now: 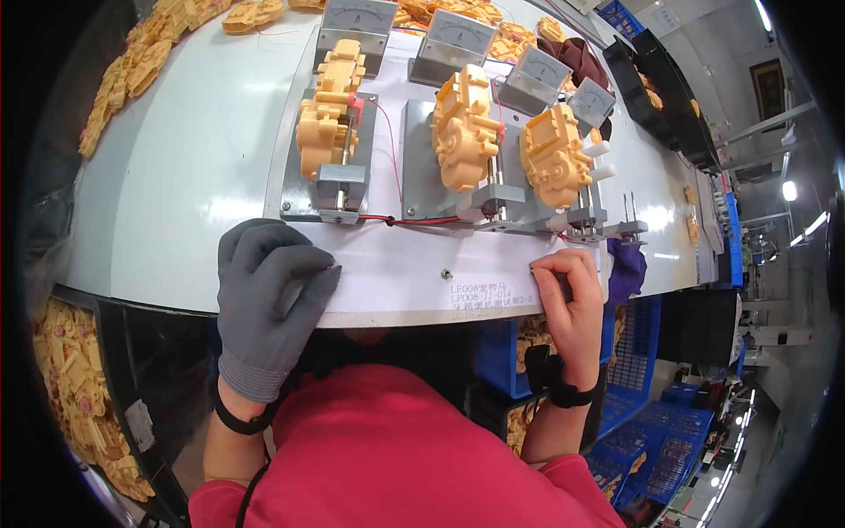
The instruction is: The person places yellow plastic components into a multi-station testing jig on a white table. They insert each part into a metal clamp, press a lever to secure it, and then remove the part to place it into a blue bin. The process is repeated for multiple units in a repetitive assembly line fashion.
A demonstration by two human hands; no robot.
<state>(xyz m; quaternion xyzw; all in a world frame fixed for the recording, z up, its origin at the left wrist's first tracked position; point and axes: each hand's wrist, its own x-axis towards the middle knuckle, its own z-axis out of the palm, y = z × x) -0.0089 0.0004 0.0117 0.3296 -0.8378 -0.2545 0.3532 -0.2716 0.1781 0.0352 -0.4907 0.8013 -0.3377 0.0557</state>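
My left hand (268, 290), in a grey knitted glove, rests at the front edge of the white work board (387, 264), thumb and forefinger drawn together. Bare, my right hand (574, 295) makes a pinch at the board's right end. Whatever either fingertip pair may hold is too small to make out. Beyond the hands, three yellow plastic gearbox housings (330, 114), (464, 132), (554, 157) sit upright on grey test fixtures (341, 187). Analog meters (356, 19) with needle dials stand behind them. A small metal screw-like piece (446, 275) lies between my hands.
Yellow housings lie piled along the table's far left (141, 62) and fill a bin (75, 396) below left. Red and black wires (392, 220) run along the fixtures' front. A purple cloth (625, 268) hangs at right. Blue crates (651, 440) stand lower right.
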